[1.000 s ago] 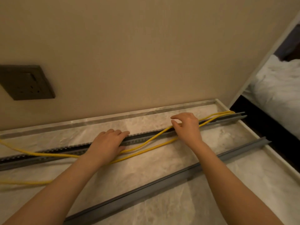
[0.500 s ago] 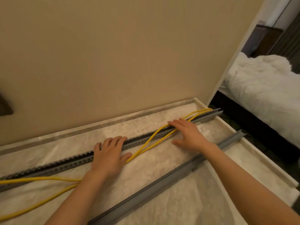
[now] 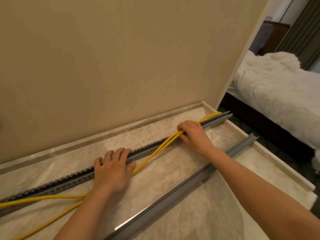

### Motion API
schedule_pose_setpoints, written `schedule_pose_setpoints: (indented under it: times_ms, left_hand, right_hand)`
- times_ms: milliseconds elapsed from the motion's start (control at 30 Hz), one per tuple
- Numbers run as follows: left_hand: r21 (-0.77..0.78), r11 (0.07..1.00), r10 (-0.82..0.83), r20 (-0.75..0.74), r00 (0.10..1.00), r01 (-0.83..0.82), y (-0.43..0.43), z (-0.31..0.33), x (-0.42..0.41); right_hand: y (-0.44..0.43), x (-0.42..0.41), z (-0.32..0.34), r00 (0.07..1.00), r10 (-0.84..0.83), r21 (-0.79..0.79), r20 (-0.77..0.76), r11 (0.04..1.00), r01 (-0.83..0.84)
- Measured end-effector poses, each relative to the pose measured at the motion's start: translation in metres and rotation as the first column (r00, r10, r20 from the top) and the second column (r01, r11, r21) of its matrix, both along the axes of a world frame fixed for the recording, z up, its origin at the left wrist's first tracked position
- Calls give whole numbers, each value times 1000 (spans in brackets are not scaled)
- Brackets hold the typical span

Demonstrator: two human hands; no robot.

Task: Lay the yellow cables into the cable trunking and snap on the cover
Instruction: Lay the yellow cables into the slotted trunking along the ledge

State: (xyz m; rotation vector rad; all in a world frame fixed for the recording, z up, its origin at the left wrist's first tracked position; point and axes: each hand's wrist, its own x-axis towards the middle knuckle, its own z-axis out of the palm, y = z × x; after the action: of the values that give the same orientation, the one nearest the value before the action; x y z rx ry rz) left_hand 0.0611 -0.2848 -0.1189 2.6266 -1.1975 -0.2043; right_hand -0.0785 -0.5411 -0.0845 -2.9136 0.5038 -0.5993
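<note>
A long grey slotted cable trunking (image 3: 149,151) runs diagonally across the marble counter, from lower left to upper right. Two yellow cables (image 3: 155,150) cross its near wall between my hands and lie in the channel at the far right end. My right hand (image 3: 194,134) is curled over the cables on the trunking, fingers closed around them. Further left, my left hand (image 3: 114,167) lies flat, fingers spread on the trunking, palm over the cables. The separate grey cover (image 3: 199,179) lies parallel, nearer to me.
The marble counter (image 3: 173,170) has a raised rim and meets a beige wall (image 3: 121,58) at the back. Its right edge drops off toward a bed with white bedding (image 3: 277,87). Loose cable trails off at the lower left.
The view has swung right, so the wall socket is out of sight. My right hand has slid along the trunking and closed on the cables, which now lie closer together.
</note>
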Motion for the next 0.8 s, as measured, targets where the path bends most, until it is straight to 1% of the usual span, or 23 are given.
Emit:
schedule_pose_setpoints:
  times_ms: [67,167,233,300,333,400,467,533,600,667,700,733,800]
  left_hand:
    - [14,1000,-3,0,1000,3,-1,1,-1]
    - [25,1000,-2,11,1000,2,0,1,-3]
    - [26,1000,3,37,999,-4,0,1,-4]
    - [30,1000,6,54,999,-7,0,2,-6]
    - [33,999,7,54,999,-8,0,3,-6]
    - [45,999,12,57,998,-15,0,4,-7]
    - [53,998,19,69,997,-23,0,4,-8]
    - [54,998,28,76,997,-32,1,4,-9]
    - [57,997,40,75,996,-44,0,3,-9]
    - [62,996,57,65,996,-61,-1,2,-9]
    - [66,996,62,60,996,-66,-1,2,-9]
    - [70,995,63,60,996,-67,-1,2,-9]
    - [72,995,67,62,996,-71,-1,2,-10]
  right_hand:
    - [-4,-1,3,998,-62,-36,30,997,63]
    - [-19,-8,4,984,-159,-155,79,973,170]
    - [-35,-15,5,960,-261,-155,104,949,275]
    - [-51,-20,5,901,-411,-86,139,901,424]
    - [-58,-22,5,852,-500,-27,157,860,510]
    - [-67,-24,3,719,-671,145,182,741,656]
    - [-73,-23,3,582,-792,336,185,608,719]
    - [-78,-20,4,468,-868,543,165,477,692]
    - [-82,-16,8,328,-934,730,139,320,604]
    - [-86,-13,13,178,-978,834,106,184,520]
    - [-88,-13,15,134,-986,879,97,148,454]
    - [-90,-12,17,115,-987,932,111,143,332]
    - [-93,-8,19,114,-980,986,162,164,8]
